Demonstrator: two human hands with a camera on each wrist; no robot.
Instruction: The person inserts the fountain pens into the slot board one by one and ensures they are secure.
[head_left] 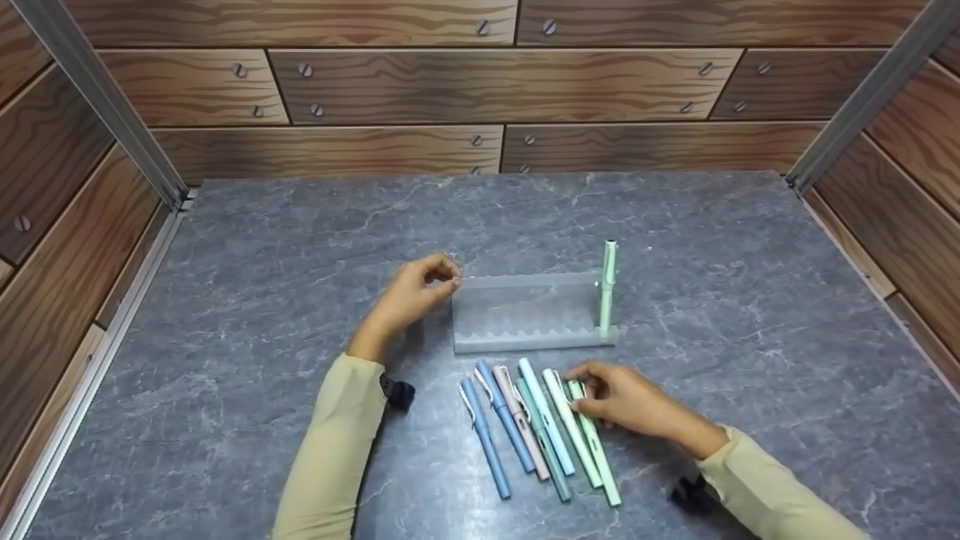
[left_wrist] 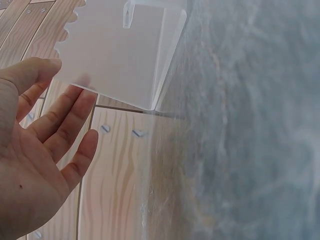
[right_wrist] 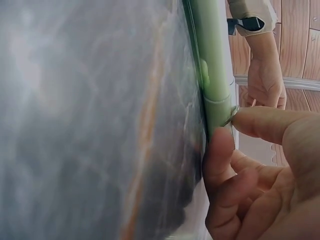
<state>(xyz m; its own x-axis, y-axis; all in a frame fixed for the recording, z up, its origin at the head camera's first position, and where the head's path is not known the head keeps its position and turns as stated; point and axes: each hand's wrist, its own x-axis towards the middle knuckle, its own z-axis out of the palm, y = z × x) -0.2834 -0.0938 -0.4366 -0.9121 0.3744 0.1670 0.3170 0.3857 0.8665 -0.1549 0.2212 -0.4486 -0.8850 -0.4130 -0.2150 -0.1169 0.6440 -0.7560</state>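
Observation:
My left hand (head_left: 416, 289) pinches the top left corner of a frosted clear pen stand (head_left: 525, 304). In the left wrist view the thumb and fingertips meet the edge of the stand (left_wrist: 115, 55), near its scalloped side. A mint green pen (head_left: 608, 289) stands upright in the stand's right end. My right hand (head_left: 630, 401) pinches a light green pen (head_left: 598, 450), the rightmost of a row lying in front of the stand. Thumb and fingers are around the capped part of this pen (right_wrist: 215, 75) in the right wrist view, close to its clip.
Left of the held pen lie a pale green pen (head_left: 574, 431), a light blue pen (head_left: 547, 420), a teal pen (head_left: 551, 457), a mauve pen (head_left: 525, 431) and two blue pens, the outer one (head_left: 487, 450) apart. Wood-patterned walls (head_left: 487, 86) enclose the grey marbled table (head_left: 300, 225).

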